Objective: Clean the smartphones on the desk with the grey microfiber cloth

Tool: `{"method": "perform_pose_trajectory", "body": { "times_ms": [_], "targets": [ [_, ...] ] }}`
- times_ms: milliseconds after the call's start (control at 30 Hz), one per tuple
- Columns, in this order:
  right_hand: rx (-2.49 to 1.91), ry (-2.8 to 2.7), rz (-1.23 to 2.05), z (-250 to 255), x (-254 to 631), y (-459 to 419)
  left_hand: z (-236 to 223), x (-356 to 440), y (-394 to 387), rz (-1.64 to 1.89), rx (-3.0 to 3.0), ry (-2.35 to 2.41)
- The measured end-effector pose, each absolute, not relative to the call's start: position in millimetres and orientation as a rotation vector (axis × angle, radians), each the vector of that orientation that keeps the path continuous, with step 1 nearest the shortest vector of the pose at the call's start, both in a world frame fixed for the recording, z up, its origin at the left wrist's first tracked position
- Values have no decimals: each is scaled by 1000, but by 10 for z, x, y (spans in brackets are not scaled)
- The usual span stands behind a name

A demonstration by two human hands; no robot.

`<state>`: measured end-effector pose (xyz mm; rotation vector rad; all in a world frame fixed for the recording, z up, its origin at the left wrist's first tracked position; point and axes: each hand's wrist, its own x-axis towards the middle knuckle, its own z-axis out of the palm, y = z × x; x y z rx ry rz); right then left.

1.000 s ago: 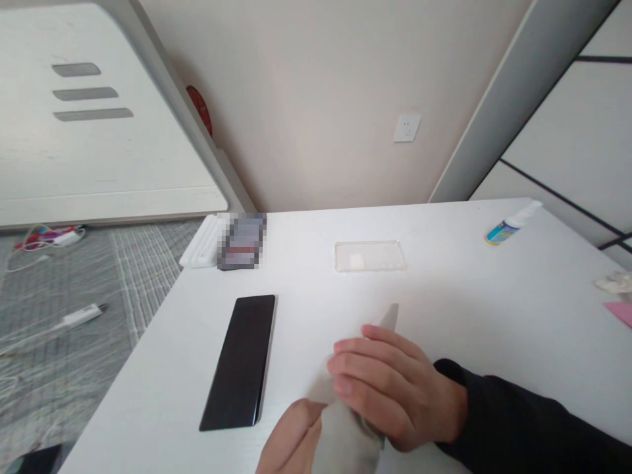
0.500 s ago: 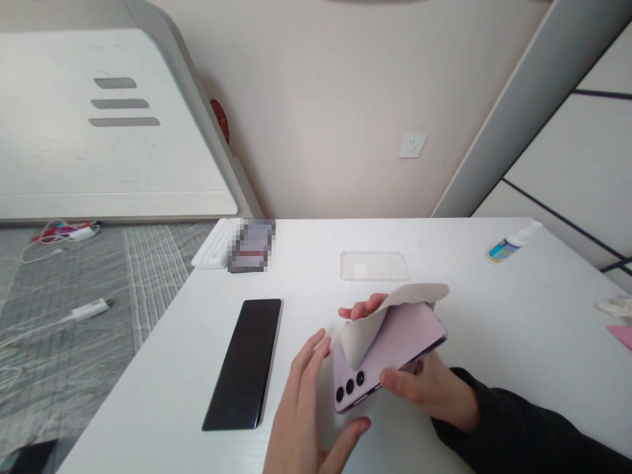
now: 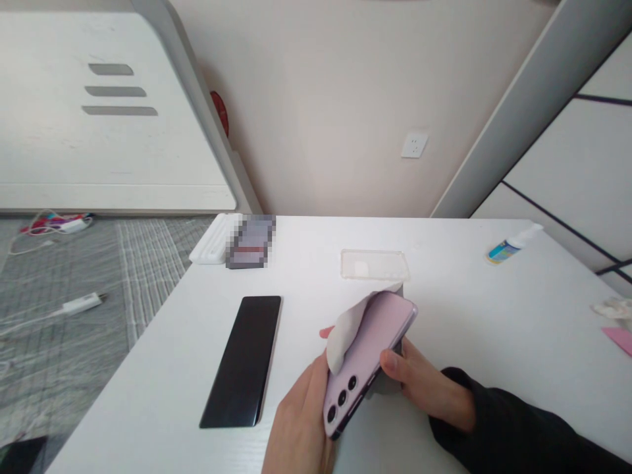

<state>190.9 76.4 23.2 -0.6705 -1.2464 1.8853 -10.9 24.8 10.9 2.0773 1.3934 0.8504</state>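
Lilac phone (image 3: 372,336) partly wrapped in cloth (image 3: 344,334), outside clear case (image 3: 382,264).

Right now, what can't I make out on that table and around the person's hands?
All in the head view:
Lilac phone: screen side faces away, hidden by its body.
Right hand: fingers mostly behind phone and cloth.
Left hand: lower part cut off by bottom edge.
Pixelated item: details blurred.

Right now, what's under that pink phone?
Grey cloth peeks out under the pink phone and folds up over one long edge. Part of the right hand is underneath too. The phone's underside is covered, so I can't see it.
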Motion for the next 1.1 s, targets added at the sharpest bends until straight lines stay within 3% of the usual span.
{"method": "perform_pose_trajectory", "body": {
  "times_ms": [233, 433, 600, 933, 1100],
  "targets": [
    [-696, -1159, 1686, 253, 1911, 752, 18, -232, 129, 884, 2058, 1310],
    [-722, -1141, 1935, 221, 1901, 755, 19, -214, 136, 936, 1894, 1270],
    [-703, -1021, 1938, 256, 1849, 711, 82, -147, 179, 1007, 1834, 1234],
    [-466, -815, 2192, 353, 1760, 593, 285, -274, 292, 1014, 2419, 1227],
    [-579, -876, 2116, 299, 1851, 678, 521, -466, 336, 1098, 2103, 1302]
  ]
}}
